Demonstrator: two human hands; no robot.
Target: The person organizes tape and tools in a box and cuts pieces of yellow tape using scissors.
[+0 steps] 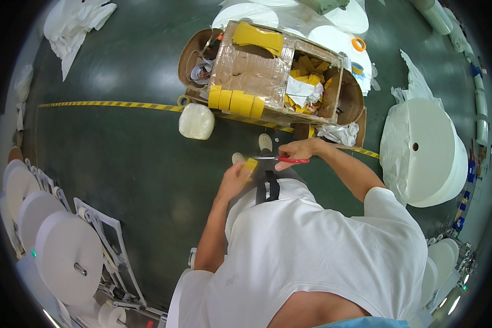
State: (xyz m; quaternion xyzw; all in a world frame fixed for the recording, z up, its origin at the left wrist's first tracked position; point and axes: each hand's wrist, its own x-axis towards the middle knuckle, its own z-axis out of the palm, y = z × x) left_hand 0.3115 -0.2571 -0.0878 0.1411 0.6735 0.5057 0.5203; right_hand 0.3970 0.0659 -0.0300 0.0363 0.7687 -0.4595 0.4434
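My left hand (235, 179) is closed around a small yellow piece (251, 165), which looks like folded tape or card. Red-handled scissors (296, 160) are gripped in my right hand (295, 150). Their blades point left, close to the yellow piece; whether they touch it I cannot tell. Ahead of both hands is a cardboard box (251, 68) wrapped in clear tape. Several yellow strips (236, 103) hang side by side over its near edge. A stack of yellow waisted pieces (258, 38) lies on its far side.
Yellow scraps (311, 68) and white paper (303, 90) fill the box's open right compartment. A wrapped pale bundle (197, 121) is left of the box. Large white rolls stand right (423, 153) and lower left (69, 257). Striped floor tape (109, 104) runs across the green floor.
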